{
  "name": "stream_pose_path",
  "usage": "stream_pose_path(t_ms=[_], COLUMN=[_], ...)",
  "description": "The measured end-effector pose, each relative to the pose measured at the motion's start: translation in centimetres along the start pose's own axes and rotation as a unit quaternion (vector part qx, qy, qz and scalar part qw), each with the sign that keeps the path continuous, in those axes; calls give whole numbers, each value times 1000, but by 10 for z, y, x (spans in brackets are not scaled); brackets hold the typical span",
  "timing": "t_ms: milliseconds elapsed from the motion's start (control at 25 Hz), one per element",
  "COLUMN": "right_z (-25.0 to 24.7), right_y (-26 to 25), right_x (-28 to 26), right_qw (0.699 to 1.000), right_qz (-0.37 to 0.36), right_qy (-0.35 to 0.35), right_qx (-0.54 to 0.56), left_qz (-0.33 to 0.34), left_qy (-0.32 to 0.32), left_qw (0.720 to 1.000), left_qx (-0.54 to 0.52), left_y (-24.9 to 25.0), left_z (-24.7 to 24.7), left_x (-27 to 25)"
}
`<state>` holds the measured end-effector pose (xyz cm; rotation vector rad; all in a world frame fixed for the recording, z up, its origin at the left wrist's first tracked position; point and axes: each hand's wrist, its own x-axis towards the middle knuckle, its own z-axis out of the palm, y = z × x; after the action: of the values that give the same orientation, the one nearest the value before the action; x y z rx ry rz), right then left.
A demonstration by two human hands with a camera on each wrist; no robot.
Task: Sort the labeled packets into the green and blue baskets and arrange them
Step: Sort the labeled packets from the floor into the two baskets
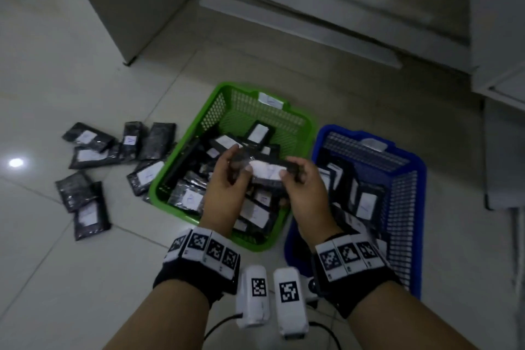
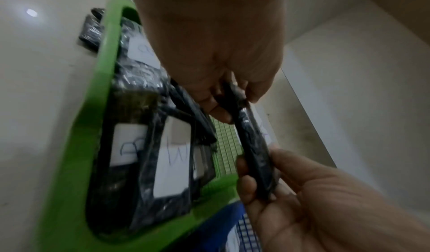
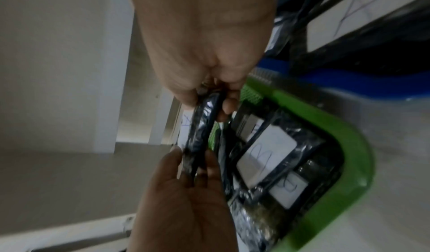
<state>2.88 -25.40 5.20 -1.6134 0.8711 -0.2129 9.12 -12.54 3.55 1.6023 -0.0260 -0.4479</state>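
Observation:
Both hands hold one black packet (image 1: 265, 169) with a white label, level above the green basket (image 1: 255, 113). My left hand (image 1: 240, 159) pinches its left end and my right hand (image 1: 292, 172) pinches its right end. The packet shows edge-on in the wrist views (image 2: 253, 145) (image 3: 200, 132), and its letter is unreadable. The green basket holds several packets, some marked B (image 3: 263, 156). To its right, the blue basket (image 1: 420, 179) holds several packets standing in rows, one marked A (image 3: 349, 16). Several loose packets (image 1: 91, 139) lie on the floor left of the green basket.
The baskets sit side by side on a pale tiled floor. A white cabinet (image 1: 127, 8) stands at the back left. A grey ledge (image 1: 312, 23) runs along the back, and a white unit (image 1: 500, 79) stands at the right.

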Motion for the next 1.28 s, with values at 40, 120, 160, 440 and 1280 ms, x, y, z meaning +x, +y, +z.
stream_pose_path(t_ms=[40, 120, 160, 440, 1280], right_z=[-14, -42, -56, -70, 32], right_y=[9, 23, 31, 62, 30], right_x=[3, 9, 11, 23, -28], right_qw=[998, 984, 975, 969, 964], right_qz=[-3, 21, 43, 108, -198], right_qy=[61, 170, 212, 224, -51], right_qx=[5, 47, 60, -8, -171], left_qz=[9, 47, 77, 181, -13], left_qy=[-25, -60, -78, -171, 127], left_qw=[999, 987, 970, 860, 912], left_qx=[30, 144, 217, 445, 389], left_y=[-3, -12, -18, -44, -38], left_z=[10, 26, 32, 34, -67], left_x=[-1, -5, -7, -17, -53])
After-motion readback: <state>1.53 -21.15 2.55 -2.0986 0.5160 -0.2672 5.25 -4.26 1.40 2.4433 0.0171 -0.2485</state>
